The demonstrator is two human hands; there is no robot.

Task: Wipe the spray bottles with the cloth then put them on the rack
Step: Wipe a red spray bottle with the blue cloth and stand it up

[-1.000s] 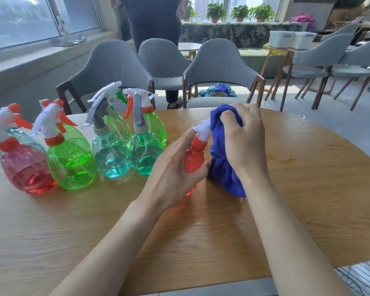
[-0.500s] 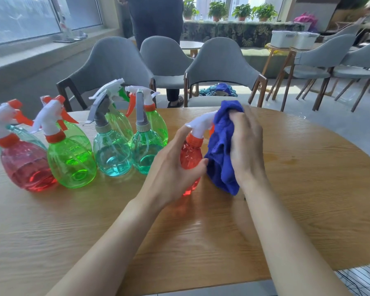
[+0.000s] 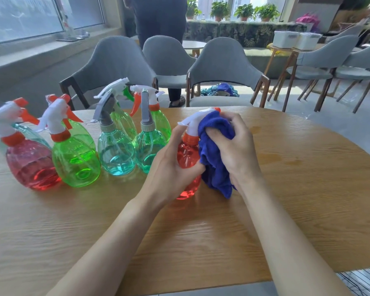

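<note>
A big window [image 3: 24, 16] fills the left wall, with a long ledge under it. The round wooden table [image 3: 308, 189] is light brown with lines in the wood.

Along its far left edge stand spray bottles close together: a red spray bottle [image 3: 30, 167], a green spray bottle [image 3: 77, 159], and two blue-green spray bottles [image 3: 115, 154] with grey tops. More green bottles [image 3: 161, 122] stand just behind them.

Near the middle of the table, toward the far edge, the left hand [image 3: 169, 167] wraps its fingers round the belly of a small red spray bottle [image 3: 187, 154]. The bottle's bottom is down by the table top. The right hand [image 3: 237, 150] is curled round a dark blue cloth [image 3: 216, 167] and presses it on the bottle's right side, up by the white sprayer.

Behind the table are three grey chairs [image 3: 224, 65], and a person [image 3: 158, 18] in dark clothes stands past them. Green potted plants [image 3: 244, 11] sit in a row by the far windows. At the right, two white boxes [image 3: 295, 39] sit on a small stand, with more grey chairs beside it.
</note>
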